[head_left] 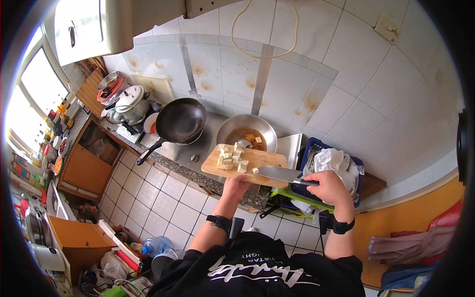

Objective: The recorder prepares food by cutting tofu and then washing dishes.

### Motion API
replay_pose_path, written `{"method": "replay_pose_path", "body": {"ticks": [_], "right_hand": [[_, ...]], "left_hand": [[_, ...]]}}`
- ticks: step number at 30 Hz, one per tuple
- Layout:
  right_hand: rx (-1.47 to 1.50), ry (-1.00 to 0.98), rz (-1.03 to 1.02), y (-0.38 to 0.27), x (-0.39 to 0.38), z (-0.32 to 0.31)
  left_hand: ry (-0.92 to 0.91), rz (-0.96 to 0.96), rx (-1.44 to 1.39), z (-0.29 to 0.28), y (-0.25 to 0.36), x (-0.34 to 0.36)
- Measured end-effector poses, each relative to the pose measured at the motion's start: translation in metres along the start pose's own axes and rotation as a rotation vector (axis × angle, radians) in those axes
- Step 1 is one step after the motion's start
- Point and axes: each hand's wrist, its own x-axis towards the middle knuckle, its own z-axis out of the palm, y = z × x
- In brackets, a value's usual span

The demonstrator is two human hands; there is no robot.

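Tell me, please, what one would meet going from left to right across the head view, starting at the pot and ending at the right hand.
Pot → wok → cube pile → knife → right hand.

I'm in a kitchen, a home one by its look. Mid-view I hold a rectangular pale wooden cutting board (263,157) bearing creamy white cubes (226,162), before a round shiny steel pan (268,132) of brownish liquid. At ten o'clock sit a round black metal wok (180,120) and, farther out, a lidded silver metal pot (132,96). Glossy white square wall tiles (356,86) rise at two; crumpled pinkish-grey cloth garments (405,246) lie at four.
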Motion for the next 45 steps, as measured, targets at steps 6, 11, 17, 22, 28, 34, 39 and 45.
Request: {"method": "replay_pose_path", "body": {"ticks": [6, 11, 17, 22, 28, 34, 39, 45], "right_hand": [[0.073, -0.037, -0.1, 0.007, 0.022, 0.014], [0.052, -0.023, -0.124, 0.013, 0.045, 0.043], [0.027, 0.008, -0.093, 0.016, 0.07, 0.072], [0.015, 0.04, -0.09, 0.022, 0.096, 0.097], [-0.024, 0.092, -0.088, 0.034, 0.126, 0.123], [-0.026, 0.129, -0.054, 0.044, 0.156, 0.143], [0.038, 0.112, 0.01, 0.044, 0.18, 0.142], [0.047, 0.008, 0.062, 0.031, 0.176, 0.109]], "left_hand": [[0.004, -0.045, 0.001, 0.0, -0.004, 0.008], [0.054, -0.068, -0.025, -0.005, -0.009, 0.012], [0.047, -0.033, -0.032, -0.004, -0.012, 0.013], [0.063, -0.034, -0.039, 0.001, -0.01, 0.011], [0.0, -0.048, 0.01, -0.001, -0.006, 0.01], [-0.033, -0.036, 0.045, 0.006, -0.004, -0.001], [0.019, -0.064, 0.058, 0.012, 0.002, -0.005], [-0.038, -0.045, 0.066, 0.017, 0.005, -0.006]]}}
